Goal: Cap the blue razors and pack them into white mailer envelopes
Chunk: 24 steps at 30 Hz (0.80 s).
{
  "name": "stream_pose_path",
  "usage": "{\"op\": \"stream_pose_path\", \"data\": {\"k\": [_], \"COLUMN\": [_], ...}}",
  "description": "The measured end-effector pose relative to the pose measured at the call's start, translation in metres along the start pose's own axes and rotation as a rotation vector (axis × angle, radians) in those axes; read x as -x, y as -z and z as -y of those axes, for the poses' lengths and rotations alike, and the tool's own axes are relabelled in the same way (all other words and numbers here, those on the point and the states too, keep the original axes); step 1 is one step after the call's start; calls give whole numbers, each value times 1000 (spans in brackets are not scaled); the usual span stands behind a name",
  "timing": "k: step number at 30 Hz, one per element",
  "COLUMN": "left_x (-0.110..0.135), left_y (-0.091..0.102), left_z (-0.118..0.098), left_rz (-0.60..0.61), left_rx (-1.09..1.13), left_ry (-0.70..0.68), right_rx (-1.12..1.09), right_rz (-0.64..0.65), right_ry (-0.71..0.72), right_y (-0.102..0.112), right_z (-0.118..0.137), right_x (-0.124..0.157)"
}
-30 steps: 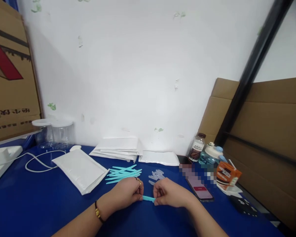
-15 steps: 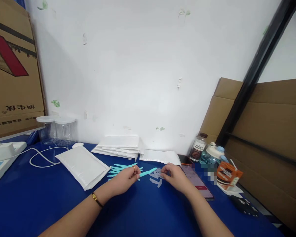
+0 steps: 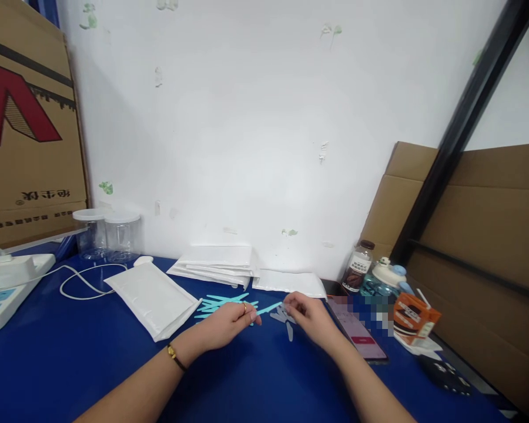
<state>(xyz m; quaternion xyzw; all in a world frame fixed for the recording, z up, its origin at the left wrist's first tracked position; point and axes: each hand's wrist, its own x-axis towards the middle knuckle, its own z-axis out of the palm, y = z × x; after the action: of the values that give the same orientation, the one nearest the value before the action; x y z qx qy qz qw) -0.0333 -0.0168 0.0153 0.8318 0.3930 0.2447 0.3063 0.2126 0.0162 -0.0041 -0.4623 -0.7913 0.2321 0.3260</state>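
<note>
My left hand [image 3: 235, 320] pinches a slim turquoise eyebrow razor [image 3: 268, 309] by one end, its other end pointing right. At that far end are the fingertips of my right hand [image 3: 303, 311], closed on what looks like a small translucent blade cap, mostly hidden by the fingers. Several more translucent caps [image 3: 290, 332] lie loose on the blue table just below and left of my right hand. Behind my left hand is a pile of turquoise eyebrow razors [image 3: 214, 302], partly covered by the hand.
A white padded envelope [image 3: 152, 299] lies at left, with stacked envelopes [image 3: 216, 258] and another [image 3: 291, 283] by the wall. Clear jars [image 3: 122, 238] and a power strip [image 3: 22, 288] stand left. A phone [image 3: 357, 332], bottle [image 3: 358, 267], and orange drink carton [image 3: 414, 317] are right.
My right hand's fingertips have closed in and met the razor's far end, with a cap apparently lifted from the loose ones. The razor in my left hand is angled slightly differently.
</note>
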Motion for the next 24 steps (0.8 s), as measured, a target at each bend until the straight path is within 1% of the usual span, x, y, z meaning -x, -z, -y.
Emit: {"op": "stream_pose_path", "data": {"k": [2, 4, 6, 8, 11, 13, 19, 21, 24], "left_x": [0, 0, 0, 0, 1, 1, -1, -1, 0], "left_y": [0, -1, 0, 1, 2, 2, -1, -2, -5], "left_z": [2, 4, 4, 3, 1, 1, 7, 6, 2], "left_rz": [4, -1, -13, -32, -53, -58, -52, -51, -35], "left_rx": [-6, -6, -14, -45, -115, -141, -141, -144, -139], "left_ry": [7, 16, 26, 37, 53, 60, 45, 38, 22], "right_rx": [-190, -380, -540, -639, -672, -668, -632, -649, -687], "right_rz": [-52, -73, -70, -39, 4, -2, 11, 42, 141], "right_ry": [-65, -136, -204, -235, -203, -168, -141, -132, -140], "right_y": [6, 10, 13, 14, 14, 13, 8, 5, 2], "right_z": [-4, -4, -1, 4, 10, 12, 12, 14, 18], "right_x": [-1, -2, -1, 1, 4, 4, 3, 3, 6]}}
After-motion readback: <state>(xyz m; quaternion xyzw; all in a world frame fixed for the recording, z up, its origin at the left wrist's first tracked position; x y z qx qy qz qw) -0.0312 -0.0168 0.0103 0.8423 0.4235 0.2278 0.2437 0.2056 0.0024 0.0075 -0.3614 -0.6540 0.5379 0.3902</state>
